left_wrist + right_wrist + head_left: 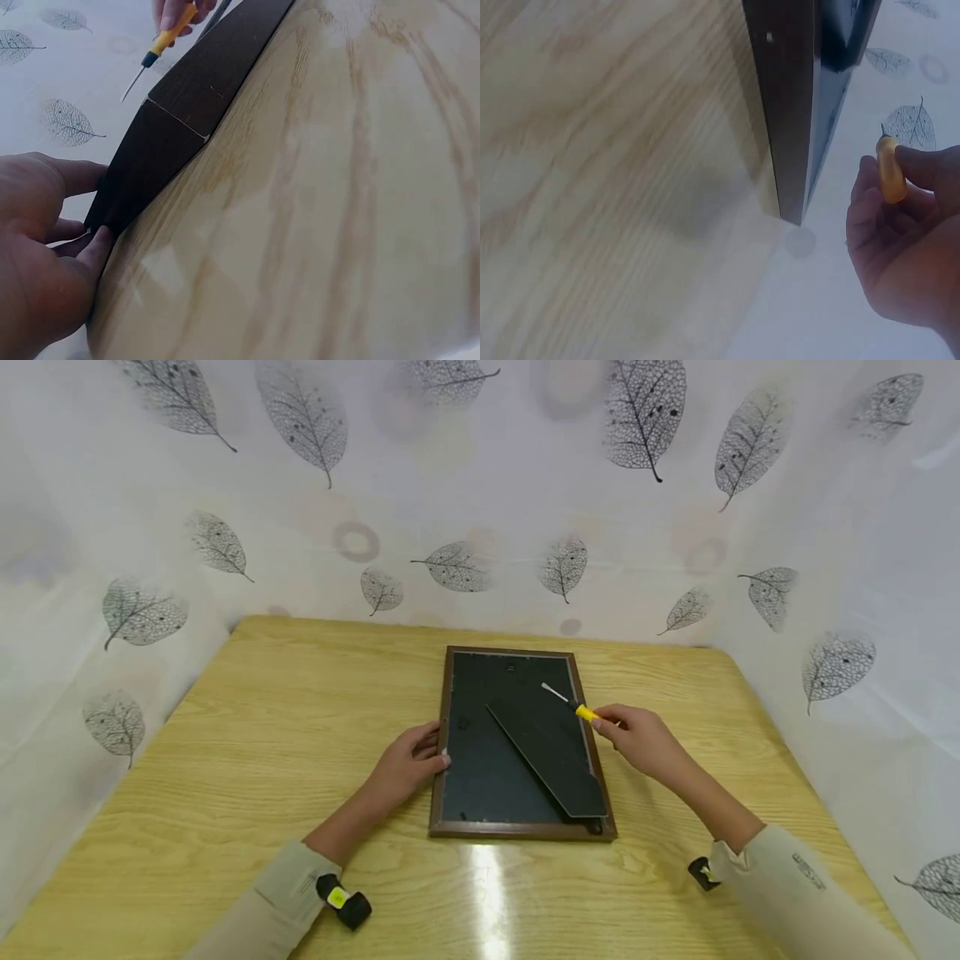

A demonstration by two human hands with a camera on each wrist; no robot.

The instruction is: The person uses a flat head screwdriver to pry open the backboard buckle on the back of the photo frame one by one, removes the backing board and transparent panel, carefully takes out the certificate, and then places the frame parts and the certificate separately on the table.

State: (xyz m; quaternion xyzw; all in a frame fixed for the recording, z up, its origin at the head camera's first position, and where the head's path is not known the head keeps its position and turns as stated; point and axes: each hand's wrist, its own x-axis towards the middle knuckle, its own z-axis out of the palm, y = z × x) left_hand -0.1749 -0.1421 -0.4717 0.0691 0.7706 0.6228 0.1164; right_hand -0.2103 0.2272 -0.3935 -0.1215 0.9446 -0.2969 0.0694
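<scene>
A picture frame (521,836) with a brown rim and black backing lies face down on the table. Its black stand leg (551,760) runs diagonally across the back. My left hand (405,764) holds the frame's left edge, thumb on the rim; the left wrist view shows the fingers (82,176) at the frame's dark side. In my right hand (637,739) is a screwdriver (586,713) with a yellow and black handle, pinched between thumb and fingers. Its metal tip points up and left over the backing's upper right. In the right wrist view the yellow handle (890,171) shows, the shaft mostly hidden.
The wood-grain table (300,693) extends on all sides of the frame. White cloth with grey leaf prints (457,567) hangs behind the table and at both sides. A small hanging tab (512,667) sits near the top of the backing. Black wrist cameras (343,900) are strapped at both sleeves.
</scene>
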